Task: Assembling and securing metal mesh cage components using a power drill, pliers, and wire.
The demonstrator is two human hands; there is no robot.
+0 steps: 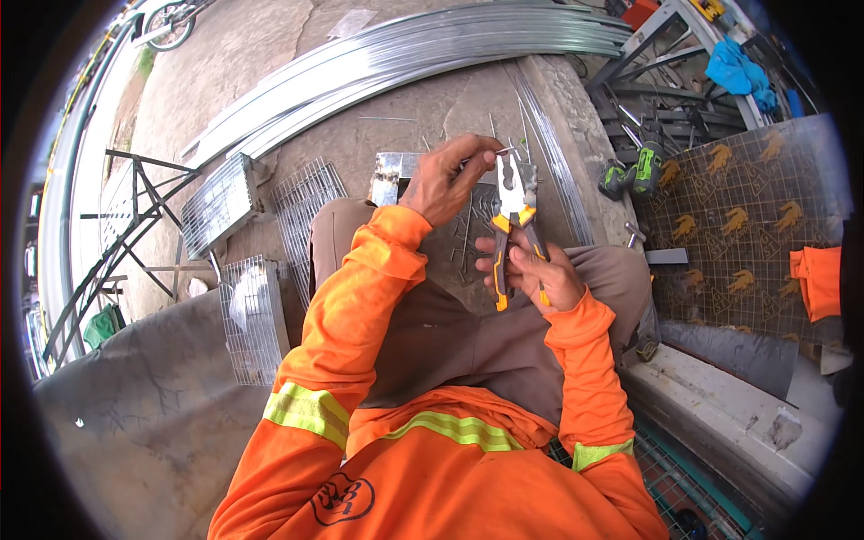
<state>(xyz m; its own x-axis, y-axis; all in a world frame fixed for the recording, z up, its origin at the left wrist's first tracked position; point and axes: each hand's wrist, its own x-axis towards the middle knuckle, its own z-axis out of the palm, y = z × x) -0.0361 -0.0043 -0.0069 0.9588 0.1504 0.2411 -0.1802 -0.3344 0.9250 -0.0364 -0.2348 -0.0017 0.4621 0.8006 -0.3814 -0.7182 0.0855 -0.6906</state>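
My right hand (546,275) is wrapped round the yellow-and-grey handles of a pair of combination pliers (511,192), whose silver jaws point away from me. At the jaw tips, my left hand (447,175) pinches a short thin piece of metal wire (507,150) between thumb and fingers. The wire lies at or right against the jaws; whether they grip it I cannot tell. Beneath the hands, several loose wire pieces (468,236) are strewn over the ground between my knees. A shiny metal box-like piece (387,171) sits just behind my left hand.
Wire-mesh panels (309,193) and a mesh box (219,205) stand to the left. Long galvanized metal strips (360,76) stretch across the back. On the right are a green-and-black cordless drill (646,168), a patterned dark board (738,225) and an orange cloth (817,283).
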